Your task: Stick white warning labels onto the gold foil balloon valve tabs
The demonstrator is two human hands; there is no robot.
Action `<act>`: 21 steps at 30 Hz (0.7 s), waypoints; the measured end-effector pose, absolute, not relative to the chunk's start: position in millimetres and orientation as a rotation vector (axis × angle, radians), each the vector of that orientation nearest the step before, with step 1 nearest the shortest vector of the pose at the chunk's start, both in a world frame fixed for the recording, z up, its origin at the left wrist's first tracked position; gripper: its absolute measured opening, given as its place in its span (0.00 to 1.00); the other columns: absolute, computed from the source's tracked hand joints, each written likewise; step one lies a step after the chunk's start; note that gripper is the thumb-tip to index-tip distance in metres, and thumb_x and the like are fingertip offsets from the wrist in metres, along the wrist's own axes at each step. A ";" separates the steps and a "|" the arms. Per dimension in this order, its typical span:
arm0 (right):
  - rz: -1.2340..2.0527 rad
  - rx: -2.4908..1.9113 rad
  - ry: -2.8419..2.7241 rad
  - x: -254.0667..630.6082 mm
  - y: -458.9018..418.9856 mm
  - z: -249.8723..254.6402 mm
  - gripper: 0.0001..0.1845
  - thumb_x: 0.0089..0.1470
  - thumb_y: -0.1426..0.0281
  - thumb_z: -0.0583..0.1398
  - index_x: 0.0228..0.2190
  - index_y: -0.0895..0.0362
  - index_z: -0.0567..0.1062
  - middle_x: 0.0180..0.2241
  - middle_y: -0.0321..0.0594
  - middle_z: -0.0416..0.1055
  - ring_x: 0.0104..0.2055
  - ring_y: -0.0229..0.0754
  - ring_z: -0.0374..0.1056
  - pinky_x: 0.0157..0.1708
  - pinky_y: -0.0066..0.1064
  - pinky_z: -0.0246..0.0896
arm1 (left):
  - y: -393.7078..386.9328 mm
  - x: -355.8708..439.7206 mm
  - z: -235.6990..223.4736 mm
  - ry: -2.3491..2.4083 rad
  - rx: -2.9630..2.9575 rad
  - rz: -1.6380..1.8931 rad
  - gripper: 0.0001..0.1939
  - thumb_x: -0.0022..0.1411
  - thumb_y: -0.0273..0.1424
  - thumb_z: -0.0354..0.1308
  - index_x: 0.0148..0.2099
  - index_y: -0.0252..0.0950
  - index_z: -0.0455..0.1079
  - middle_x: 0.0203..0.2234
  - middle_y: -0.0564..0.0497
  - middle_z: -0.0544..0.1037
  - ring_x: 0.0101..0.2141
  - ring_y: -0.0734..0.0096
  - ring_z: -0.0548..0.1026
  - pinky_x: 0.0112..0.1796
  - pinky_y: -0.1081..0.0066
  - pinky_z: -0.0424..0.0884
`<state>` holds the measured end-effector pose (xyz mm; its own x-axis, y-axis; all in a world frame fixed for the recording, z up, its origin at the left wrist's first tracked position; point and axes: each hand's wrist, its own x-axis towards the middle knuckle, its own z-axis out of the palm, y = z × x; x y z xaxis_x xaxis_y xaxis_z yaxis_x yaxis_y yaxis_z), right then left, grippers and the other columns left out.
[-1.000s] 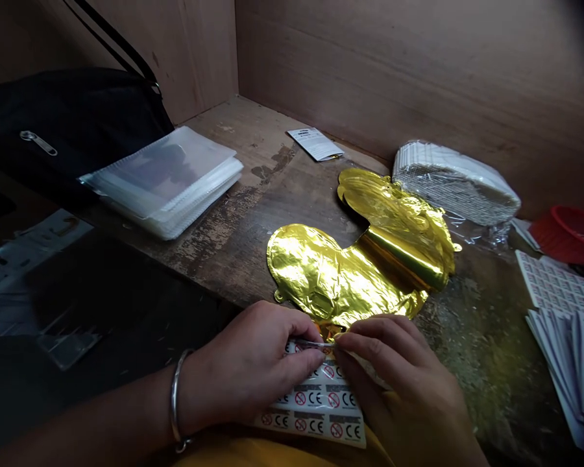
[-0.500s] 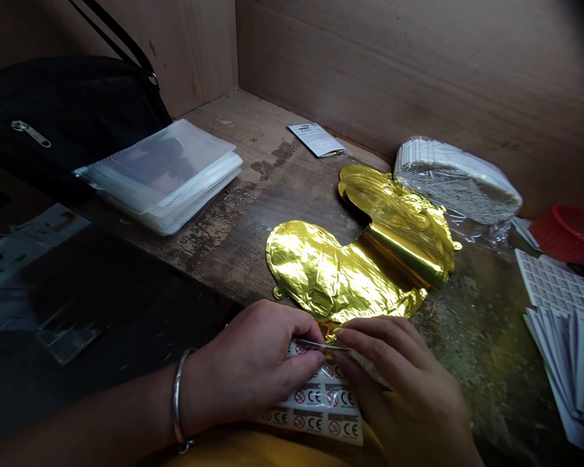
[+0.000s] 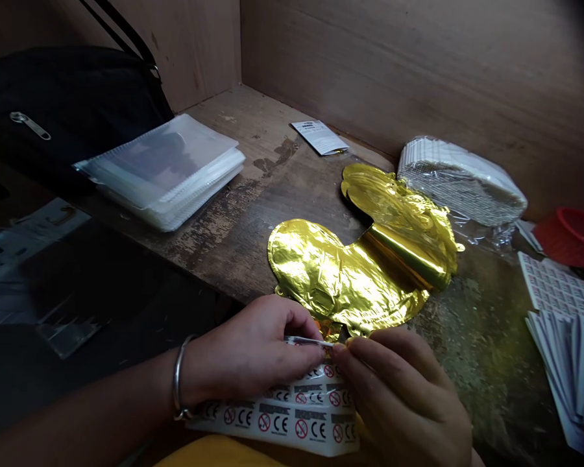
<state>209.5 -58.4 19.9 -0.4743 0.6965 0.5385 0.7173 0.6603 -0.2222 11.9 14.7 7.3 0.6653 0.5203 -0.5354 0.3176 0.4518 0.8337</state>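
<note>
My left hand (image 3: 253, 353) and my right hand (image 3: 403, 395) meet at the near edge of a worn wooden table (image 3: 253, 194). Both pinch the top edge of a white sticker sheet (image 3: 292, 415) printed with CE and red prohibition marks, which lies across my lap. A small sticker seems lifted between the fingertips. A metal bangle (image 3: 179, 379) circles my left wrist. Just beyond my fingers lies a flat gold foil balloon (image 3: 331, 272), with a stack of more gold foil balloons (image 3: 403, 220) behind it.
A pile of clear plastic sleeves (image 3: 165, 168) sits at the left, beside a black bag (image 3: 53, 110). A wrapped white bundle (image 3: 460, 181), a red basket (image 3: 577, 237), more sticker sheets (image 3: 562, 292) and a small printed card (image 3: 320, 136) lie at the back and right. Wooden walls enclose the table.
The sticker sheet has been raised and shows more of its lower rows. Both hands have shifted slightly while pinching at its top edge.
</note>
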 end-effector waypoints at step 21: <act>-0.015 -1.055 -2.265 208.7 -59.4 22.0 0.10 0.56 0.78 0.59 0.37 0.54 0.77 0.33 0.41 0.76 0.36 0.43 0.71 0.36 0.35 0.70 | 31.0 2.3 -6.7 0.726 0.906 -0.026 0.12 0.49 0.33 0.66 0.36 0.32 0.73 0.22 0.56 0.73 0.21 0.79 0.66 0.23 0.78 0.61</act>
<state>208.7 -59.4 22.0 -0.4799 0.6851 0.5480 0.6925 0.6793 -0.2429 2.3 31.0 -6.7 0.7643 0.2732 -0.5841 0.3138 0.6337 0.7071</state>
